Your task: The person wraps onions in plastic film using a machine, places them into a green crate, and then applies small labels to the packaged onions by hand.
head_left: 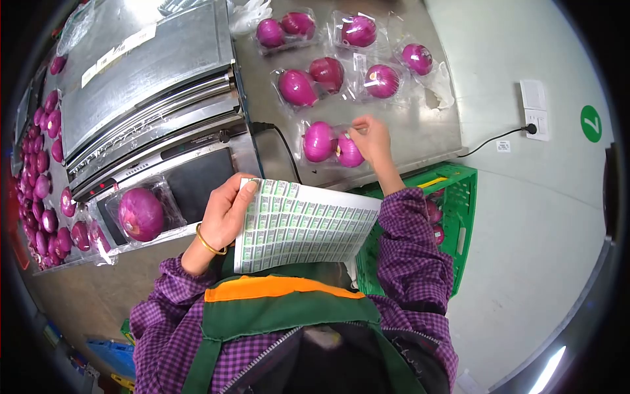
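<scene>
My left hand (224,213) grips the left edge of a sheet of small green-and-white sticker labels (302,226), thumb on top, in front of my body. Above the steel table, my right hand (373,141) has its thumb and fingertips pinched together at the right side of a clear-wrapped pack of two red onions (319,141). Anything small between those fingertips is too hard to make out. Farther back lie several more wrapped red onions (297,87), some with a white label on the film.
A wrapping machine (157,79) stands at left, with one wrapped onion (141,214) on its front plate. Many loose red onions (42,161) lie beyond it. A green crate (462,230) holding onions is at right. Black cords run to the machine and wall socket (538,125).
</scene>
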`<state>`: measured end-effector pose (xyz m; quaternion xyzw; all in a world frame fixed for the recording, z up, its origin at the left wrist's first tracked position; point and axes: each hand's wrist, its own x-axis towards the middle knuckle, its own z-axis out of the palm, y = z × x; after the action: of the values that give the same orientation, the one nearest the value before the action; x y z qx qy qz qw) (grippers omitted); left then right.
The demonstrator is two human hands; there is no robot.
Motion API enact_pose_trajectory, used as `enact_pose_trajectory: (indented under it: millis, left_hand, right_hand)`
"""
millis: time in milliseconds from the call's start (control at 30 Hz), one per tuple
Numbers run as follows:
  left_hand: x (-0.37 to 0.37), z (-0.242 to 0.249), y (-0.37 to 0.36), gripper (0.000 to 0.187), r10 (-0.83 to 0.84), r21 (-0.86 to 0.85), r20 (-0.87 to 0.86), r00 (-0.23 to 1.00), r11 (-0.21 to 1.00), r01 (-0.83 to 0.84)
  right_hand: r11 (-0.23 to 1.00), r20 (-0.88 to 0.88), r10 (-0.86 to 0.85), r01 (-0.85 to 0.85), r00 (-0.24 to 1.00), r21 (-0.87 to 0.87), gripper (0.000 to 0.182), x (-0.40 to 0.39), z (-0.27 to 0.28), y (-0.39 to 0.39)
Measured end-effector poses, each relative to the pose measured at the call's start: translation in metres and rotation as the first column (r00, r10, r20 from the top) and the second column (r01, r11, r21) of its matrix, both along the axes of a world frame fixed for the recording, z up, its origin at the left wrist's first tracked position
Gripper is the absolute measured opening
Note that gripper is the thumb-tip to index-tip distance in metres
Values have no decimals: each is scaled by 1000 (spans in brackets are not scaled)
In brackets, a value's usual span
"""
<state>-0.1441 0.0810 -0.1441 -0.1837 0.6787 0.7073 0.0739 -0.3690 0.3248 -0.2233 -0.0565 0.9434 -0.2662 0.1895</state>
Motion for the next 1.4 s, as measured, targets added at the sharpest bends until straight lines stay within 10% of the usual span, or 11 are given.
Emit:
enact_pose_trajectory:
  millis: [233, 400, 667, 733, 967, 1300, 1400]
  left_hand:
    - [-26, 16, -3, 25, 70, -80, -33, 997, 994, -72]
    - [-50, 27, 9, 25, 113, -107, -42, 993, 987, -117]
    - [-63, 13, 11, 27, 269, -85, 58, 962, 961, -263]
    - [-59, 9, 9, 27, 309, -76, 40, 950, 949, -306]
    - [-50, 14, 11, 26, 359, -132, 36, 933, 927, -352]
    - [-57, 15, 12, 26, 366, -155, -14, 930, 918, -364]
    - [-64, 16, 12, 28, 359, -177, -54, 932, 915, -363]
  right_hand:
    - [845, 297, 310, -119, 903, -521, 17, 17, 86, -22]
    - [666, 74, 613, -464, 786, -584, 13, 29, 126, -57]
    - [689, 129, 457, -258, 880, -677, 11, -4, 92, -65]
    - [765, 214, 239, -47, 947, -642, 7, -40, 73, -77]
    - [908, -157, 386, -405, 909, -105, 16, -110, -12, -101]
    - [951, 24, 295, -291, 955, -107, 20, -122, -14, -102]
    - [855, -206, 494, -515, 844, -62, 24, -107, -3, -91]
